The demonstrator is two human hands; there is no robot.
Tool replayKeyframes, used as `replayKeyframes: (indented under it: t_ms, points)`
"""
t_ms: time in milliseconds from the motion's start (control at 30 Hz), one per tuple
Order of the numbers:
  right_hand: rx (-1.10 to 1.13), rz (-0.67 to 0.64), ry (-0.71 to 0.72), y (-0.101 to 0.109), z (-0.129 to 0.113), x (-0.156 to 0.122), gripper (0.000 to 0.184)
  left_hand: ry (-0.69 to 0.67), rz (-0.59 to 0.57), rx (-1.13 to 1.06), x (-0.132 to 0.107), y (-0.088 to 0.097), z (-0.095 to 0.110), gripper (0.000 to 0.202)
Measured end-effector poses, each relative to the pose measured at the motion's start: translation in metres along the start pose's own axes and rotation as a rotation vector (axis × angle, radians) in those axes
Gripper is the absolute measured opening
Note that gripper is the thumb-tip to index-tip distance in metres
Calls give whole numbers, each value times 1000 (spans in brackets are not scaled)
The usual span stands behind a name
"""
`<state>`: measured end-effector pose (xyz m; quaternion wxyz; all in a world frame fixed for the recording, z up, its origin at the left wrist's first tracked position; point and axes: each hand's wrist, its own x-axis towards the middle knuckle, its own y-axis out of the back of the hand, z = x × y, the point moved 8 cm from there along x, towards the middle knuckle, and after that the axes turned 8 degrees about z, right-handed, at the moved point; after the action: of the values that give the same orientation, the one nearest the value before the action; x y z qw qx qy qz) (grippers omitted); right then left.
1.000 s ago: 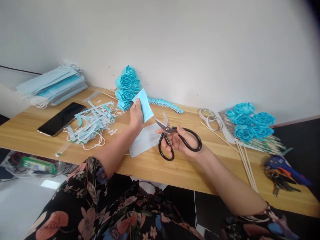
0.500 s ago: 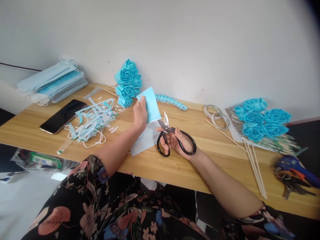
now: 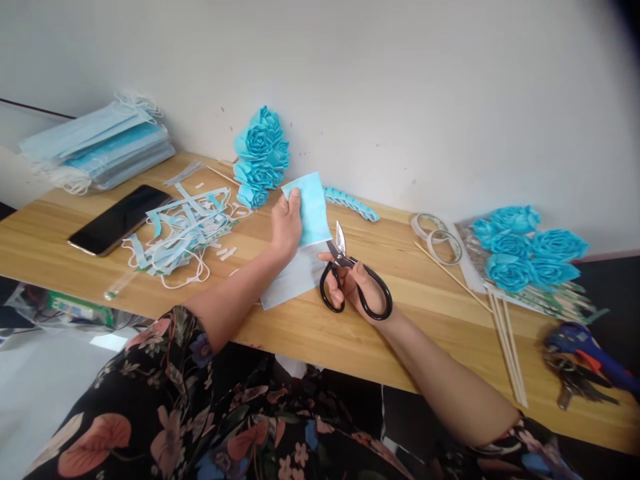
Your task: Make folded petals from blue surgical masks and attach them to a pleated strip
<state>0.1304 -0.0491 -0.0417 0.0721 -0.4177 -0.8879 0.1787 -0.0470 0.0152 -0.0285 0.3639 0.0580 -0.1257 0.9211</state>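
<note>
My left hand [image 3: 287, 223] pinches a folded light-blue piece of face-mask fabric [image 3: 315, 210], thumb on top, held above the table. My right hand [image 3: 357, 287] has its fingers in the loops of black-handled scissors [image 3: 342, 257]. The blades stand apart, their tips just by the lower right corner of the blue fabric; whether they touch it I cannot tell. A pale, flat sheet of fabric [image 3: 293, 280] lies on the table beneath both hands. Behind the blue piece lies a folded blue strip [image 3: 351, 203] near the wall.
Left: stacked face masks [image 3: 100, 143], a phone [image 3: 119, 220], a pile of cut scraps and ear loops [image 3: 185, 237]. Blue fabric roses [image 3: 263, 153] lean on the wall; more roses [image 3: 525, 247] lie right, near tape rolls [image 3: 445, 247], wooden sticks [image 3: 507, 347], a blue glue gun [image 3: 585, 350] and keys [image 3: 575, 381].
The view has shifted slightly. The blue fabric and left hand sit a little further right in the picture; the scissors remain spread close to the fabric's lower corner.
</note>
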Motion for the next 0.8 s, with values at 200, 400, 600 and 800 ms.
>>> replayKeyframes:
  t_ms: [200,400,600,800]
  points:
    - [-81,50,52,1,-2,-6,56,11,-21,-11,-4,-2,-1,35]
    - [-97,105,72,6,-1,-7,51,39,-10,-32,-4,-3,-1,35]
    - [-107,161,80,7,-1,-7,47,71,13,-47,-3,0,-3,34]
    - [-83,223,54,9,-1,-4,51,127,-7,-159,-4,-2,-5,35]
